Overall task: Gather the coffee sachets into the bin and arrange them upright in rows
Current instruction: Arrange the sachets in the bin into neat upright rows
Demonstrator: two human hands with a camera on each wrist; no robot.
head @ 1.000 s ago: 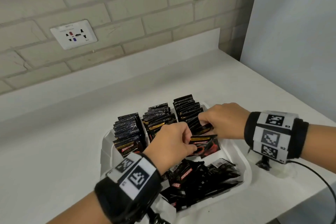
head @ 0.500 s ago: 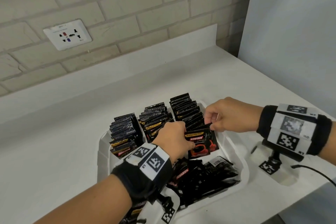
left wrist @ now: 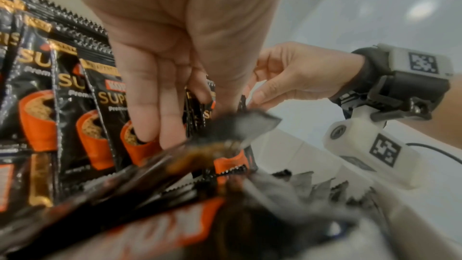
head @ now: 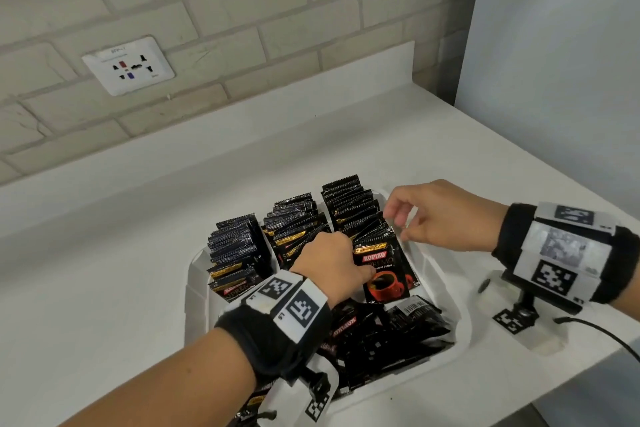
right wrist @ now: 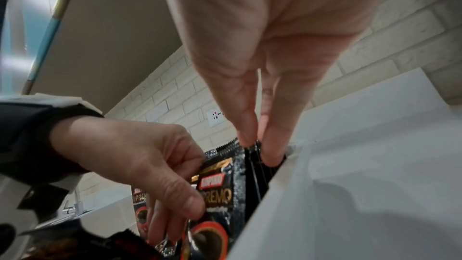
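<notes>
A white bin [head: 460, 315] holds three rows of upright black coffee sachets: left row [head: 235, 246], middle row [head: 294, 218], right row [head: 349, 204]. A Kopiko sachet [head: 384, 274] stands at the front of the right row. My left hand [head: 349, 253] pinches its left edge, thumb on the printed face [right wrist: 220, 195]. Over the row's right end my right hand [head: 401, 222] is open. Its straight fingertips [right wrist: 250, 131] touch the sachet tops beside the bin wall [right wrist: 325, 185]. Several loose sachets [head: 391, 340] lie piled in the bin's near part.
The bin sits on a white counter against a brick wall with a socket plate [head: 128, 66]. A grey panel closes off the right side. The counter ends at the lower right, where a black cable [head: 606, 336] runs off my right wrist.
The Kopiko sachet has gone from tilted between both hands to standing at the front of the right row. My right hand has let go of its top and opened.
</notes>
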